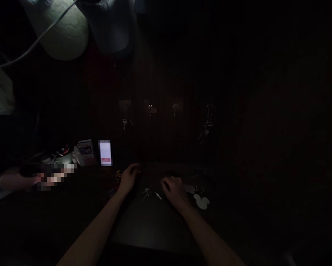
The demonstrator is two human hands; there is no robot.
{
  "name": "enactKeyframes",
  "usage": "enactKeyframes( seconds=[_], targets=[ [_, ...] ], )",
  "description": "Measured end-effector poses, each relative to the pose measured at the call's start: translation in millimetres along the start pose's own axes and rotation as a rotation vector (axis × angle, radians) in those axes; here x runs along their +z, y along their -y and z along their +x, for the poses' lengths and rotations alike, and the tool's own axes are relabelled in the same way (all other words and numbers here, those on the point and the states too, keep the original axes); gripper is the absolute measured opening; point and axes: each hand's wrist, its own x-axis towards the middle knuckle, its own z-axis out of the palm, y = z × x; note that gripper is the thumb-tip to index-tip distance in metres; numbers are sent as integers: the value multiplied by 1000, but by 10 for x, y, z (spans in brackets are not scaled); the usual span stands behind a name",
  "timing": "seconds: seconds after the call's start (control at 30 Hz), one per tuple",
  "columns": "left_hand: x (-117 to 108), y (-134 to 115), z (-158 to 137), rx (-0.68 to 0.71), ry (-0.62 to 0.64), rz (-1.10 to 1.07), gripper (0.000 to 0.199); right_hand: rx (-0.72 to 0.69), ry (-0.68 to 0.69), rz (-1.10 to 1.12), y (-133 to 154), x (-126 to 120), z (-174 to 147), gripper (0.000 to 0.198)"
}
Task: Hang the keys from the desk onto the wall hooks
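Note:
In a very dark view, my left hand (128,178) is at the shelf's left side, fingers reaching right and apart, with nothing seen in them. Beside its wrist lies a yellow and red item (117,176). My right hand (175,189) rests to the right, fingers loosely bent and the thumb apart; its fingertips are hard to see. Just past them is a dark object (170,172) I cannot make out. Between the hands lies a bunch of keys (147,192). Right of my right hand are a white mouse-ear-shaped tag (201,201) and a metal ring (199,189).
Small hooks line the back wall; keys (124,123) hang at the left and another key bunch (206,132) at the right. A lit phone (105,153) stands beside a small box (86,152). Caps (63,31) and a white cable (48,29) hang above.

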Motion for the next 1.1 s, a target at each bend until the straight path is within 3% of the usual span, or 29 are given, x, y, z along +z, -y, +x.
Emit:
enactKeyframes(
  seconds=[0.13, 0.47, 0.7, 1.1],
  targets=[
    [43, 24, -122, 5, 44, 33, 25, -4, -7, -11, -3, 5, -4, 14],
    [148, 74, -378, 249, 268, 311, 30, -13, -5, 3, -2, -2, -1, 16],
    [140, 38, -412, 299, 408, 451, 28, -19, -18, -10, -7, 13, -6, 16],
    [77, -6, -398, 286, 479, 384, 18, -13, -7, -7, 3, -2, -5, 15]
  ],
)
